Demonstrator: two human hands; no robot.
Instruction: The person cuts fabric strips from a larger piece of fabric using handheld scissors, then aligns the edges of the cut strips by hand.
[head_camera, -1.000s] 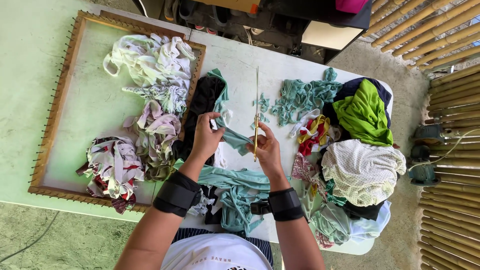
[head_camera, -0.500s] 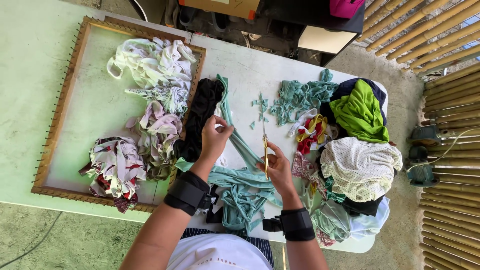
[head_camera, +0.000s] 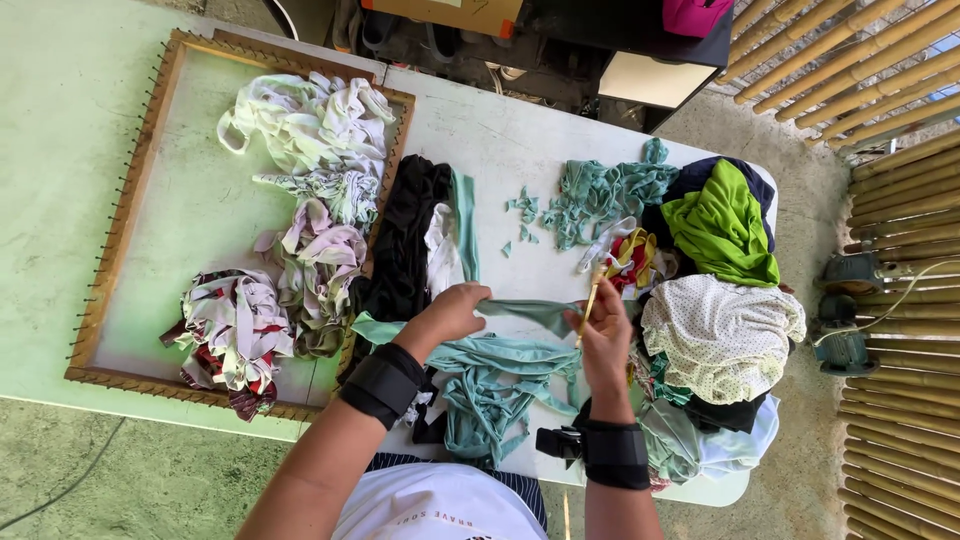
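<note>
My left hand (head_camera: 452, 312) pinches one end of a teal fabric strip (head_camera: 530, 312) stretched level over the white table (head_camera: 500, 140). My right hand (head_camera: 603, 335) grips scissors (head_camera: 592, 295) with their blades at the strip's other end. Both wrists wear black braces. Below the hands lies a pile of teal fabric (head_camera: 495, 385). A long teal strip (head_camera: 464, 225) rests beside black fabric (head_camera: 405, 245) to the left.
A wooden frame (head_camera: 120, 210) edged with nails holds bundles of cut fabric strips. Teal scraps (head_camera: 600, 195) lie at the table's far side. Green, dotted white and dark cloths (head_camera: 720, 300) heap on the right. Bamboo fencing (head_camera: 900, 250) stands right.
The strip I held has swung from pointing away to lying level between my hands. My right hand with the scissors moved to the right.
</note>
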